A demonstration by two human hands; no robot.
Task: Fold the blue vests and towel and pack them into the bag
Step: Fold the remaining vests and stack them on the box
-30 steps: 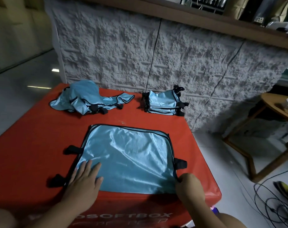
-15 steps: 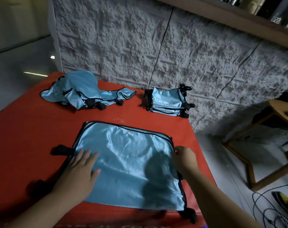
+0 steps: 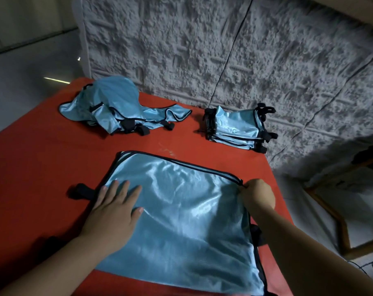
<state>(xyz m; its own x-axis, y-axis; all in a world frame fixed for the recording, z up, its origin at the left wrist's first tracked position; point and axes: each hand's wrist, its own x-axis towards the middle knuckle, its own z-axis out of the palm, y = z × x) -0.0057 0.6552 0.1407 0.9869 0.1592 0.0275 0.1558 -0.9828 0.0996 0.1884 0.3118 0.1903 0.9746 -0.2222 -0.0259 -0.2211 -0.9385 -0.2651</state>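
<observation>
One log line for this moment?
left hand flat on vest | right hand pinching its far right corner | folded stack behind

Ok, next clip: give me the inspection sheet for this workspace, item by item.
Surface: red padded top, against a grey textured wall.
Job's things: flat blue vest spread at the near side; crumpled vest pile far left; folded vest stack far right. No bag or towel seen.
Clutter: nothing seen.
Grip: left hand lies flat on the flat vest; right hand pinches its far right corner.
Cables: a thin dark one runs down the wall; one on the floor, lower right.
Surroundings: wooden furniture at right, partly in view.
</observation>
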